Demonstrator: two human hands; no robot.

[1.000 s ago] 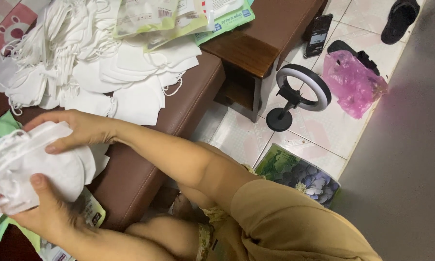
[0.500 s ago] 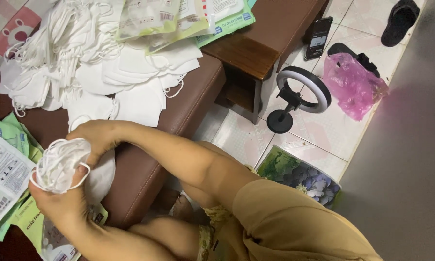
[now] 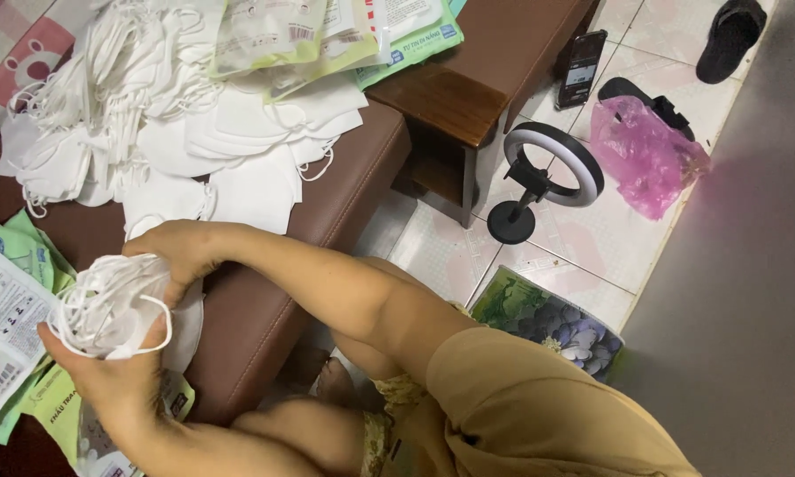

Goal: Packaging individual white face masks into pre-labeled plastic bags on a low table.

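At the lower left, the left hand [image 3: 114, 375] cups a bunch of white masks [image 3: 110, 305] from below. The right hand [image 3: 172, 252] presses on top, so both squeeze the stack tight. More masks [image 3: 194, 132] lie spread on the brown seat [image 3: 273, 291].

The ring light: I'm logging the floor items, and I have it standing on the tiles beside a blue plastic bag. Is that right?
Not quite. The head view shows the ring light standing on the tiles beside a pink plastic bag, not a blue one.
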